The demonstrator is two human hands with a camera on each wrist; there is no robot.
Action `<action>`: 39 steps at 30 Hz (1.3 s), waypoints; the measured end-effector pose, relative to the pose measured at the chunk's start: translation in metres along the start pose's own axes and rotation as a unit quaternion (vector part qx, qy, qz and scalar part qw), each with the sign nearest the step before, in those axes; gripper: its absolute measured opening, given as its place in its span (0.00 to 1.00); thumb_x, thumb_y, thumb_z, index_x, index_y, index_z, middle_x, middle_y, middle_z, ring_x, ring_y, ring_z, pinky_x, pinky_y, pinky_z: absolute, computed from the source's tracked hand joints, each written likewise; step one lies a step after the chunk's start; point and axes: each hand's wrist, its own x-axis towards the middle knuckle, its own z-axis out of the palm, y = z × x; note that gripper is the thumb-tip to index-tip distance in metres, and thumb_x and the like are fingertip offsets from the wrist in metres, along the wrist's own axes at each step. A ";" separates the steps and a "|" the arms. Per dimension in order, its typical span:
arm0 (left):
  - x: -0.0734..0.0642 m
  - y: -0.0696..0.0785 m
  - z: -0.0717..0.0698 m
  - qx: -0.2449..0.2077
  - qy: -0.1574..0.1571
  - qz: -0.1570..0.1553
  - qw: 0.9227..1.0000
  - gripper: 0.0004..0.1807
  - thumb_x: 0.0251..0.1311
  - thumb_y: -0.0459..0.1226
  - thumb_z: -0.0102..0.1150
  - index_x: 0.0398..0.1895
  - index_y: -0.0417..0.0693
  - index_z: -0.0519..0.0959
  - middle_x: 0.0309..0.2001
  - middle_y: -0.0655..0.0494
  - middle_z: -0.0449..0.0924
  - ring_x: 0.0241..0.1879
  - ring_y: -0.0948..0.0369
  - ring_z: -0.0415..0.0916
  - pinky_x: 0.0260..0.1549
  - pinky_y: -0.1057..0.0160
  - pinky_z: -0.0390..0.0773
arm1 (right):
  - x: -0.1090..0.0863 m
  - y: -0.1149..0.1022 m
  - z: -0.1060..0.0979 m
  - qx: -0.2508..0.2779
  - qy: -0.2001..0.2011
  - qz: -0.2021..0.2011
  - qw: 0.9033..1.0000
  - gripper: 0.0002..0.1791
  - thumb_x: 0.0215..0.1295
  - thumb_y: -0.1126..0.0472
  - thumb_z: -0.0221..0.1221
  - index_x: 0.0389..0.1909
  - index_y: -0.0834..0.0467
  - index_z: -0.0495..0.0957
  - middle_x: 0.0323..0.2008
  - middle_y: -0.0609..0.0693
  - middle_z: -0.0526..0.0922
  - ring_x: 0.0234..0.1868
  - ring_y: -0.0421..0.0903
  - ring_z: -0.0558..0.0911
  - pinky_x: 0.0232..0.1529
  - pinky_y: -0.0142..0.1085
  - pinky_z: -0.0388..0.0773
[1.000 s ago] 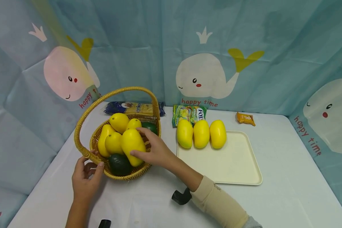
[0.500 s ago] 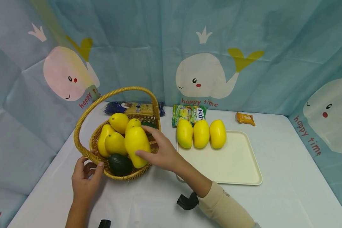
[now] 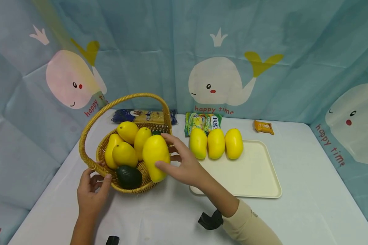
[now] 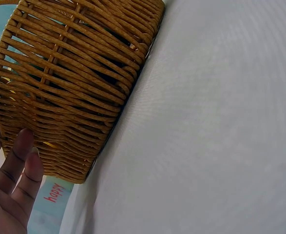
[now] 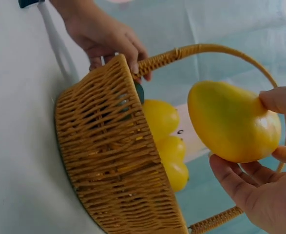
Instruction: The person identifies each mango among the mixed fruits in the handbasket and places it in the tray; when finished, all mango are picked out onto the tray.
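My right hand (image 3: 187,165) grips a yellow mango (image 3: 156,158) above the right rim of the wicker basket (image 3: 135,189). In the right wrist view this mango (image 5: 233,122) hangs apart from the basket, with the thumb and fingers curled around it. The left hand (image 3: 93,190) pinches the basket's near left rim at the foot of the handle. From the left wrist view, its fingers (image 4: 23,146) lie along the basket's woven side. Several yellow mangoes (image 3: 124,154) lie in the basket with a dark green avocado (image 3: 129,177) at the front. Another dark green fruit at the back is mostly hidden.
Right of the basket is a cream tray (image 3: 242,180), with three mangoes (image 3: 216,143) in a row at its far left edge. Behind stand a green snack packet (image 3: 202,122), a pasta bag (image 3: 141,116) and a small orange packet (image 3: 263,127). The basket's handle (image 3: 122,98) arches above the fruit.
My right hand has lifted the mango from among the basket's fruit and carried it right, to the rim. Its sleeve moved right too. The left hand stays at the basket.
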 end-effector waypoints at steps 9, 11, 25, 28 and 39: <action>-0.002 -0.024 0.000 0.008 0.003 -0.005 1.000 0.30 0.57 0.19 0.61 0.64 0.32 0.69 0.56 0.49 0.75 0.39 0.73 0.75 0.39 0.82 0.75 | -0.010 0.003 -0.016 -0.016 0.026 0.026 0.999 0.39 0.64 0.59 0.66 0.74 0.50 0.61 0.63 0.47 0.71 0.56 0.48 0.76 0.53 0.43 0.80; -0.003 -0.031 0.000 0.014 0.005 -0.008 1.000 0.30 0.57 0.20 0.62 0.65 0.34 0.69 0.57 0.55 0.75 0.39 0.72 0.75 0.39 0.82 0.74 | -0.012 0.005 -0.020 -0.021 0.037 0.032 0.999 0.39 0.63 0.60 0.67 0.73 0.52 0.62 0.62 0.48 0.72 0.55 0.48 0.76 0.52 0.44 0.80; -0.002 -0.034 -0.002 -0.012 -0.005 0.000 1.000 0.31 0.56 0.19 0.61 0.65 0.34 0.70 0.57 0.58 0.76 0.38 0.69 0.76 0.38 0.80 0.76 | -0.028 0.018 -0.051 -0.012 0.086 0.053 0.995 0.36 0.60 0.65 0.69 0.67 0.56 0.63 0.61 0.53 0.71 0.55 0.54 0.76 0.52 0.47 0.80; -0.002 -0.035 -0.002 -0.025 -0.009 0.000 1.000 0.31 0.56 0.19 0.61 0.65 0.33 0.70 0.57 0.55 0.76 0.37 0.69 0.77 0.37 0.79 0.77 | -0.032 0.021 -0.057 -0.017 0.096 0.058 0.994 0.35 0.60 0.65 0.70 0.65 0.57 0.63 0.60 0.54 0.71 0.54 0.55 0.77 0.51 0.48 0.80; -0.002 -0.031 -0.001 -0.016 -0.004 0.017 1.000 0.30 0.54 0.17 0.61 0.63 0.29 0.69 0.57 0.45 0.75 0.38 0.73 0.76 0.38 0.81 0.76 | -0.043 0.025 -0.095 -0.055 0.149 0.065 0.985 0.38 0.62 0.65 0.67 0.71 0.54 0.62 0.60 0.54 0.71 0.53 0.52 0.77 0.52 0.40 0.80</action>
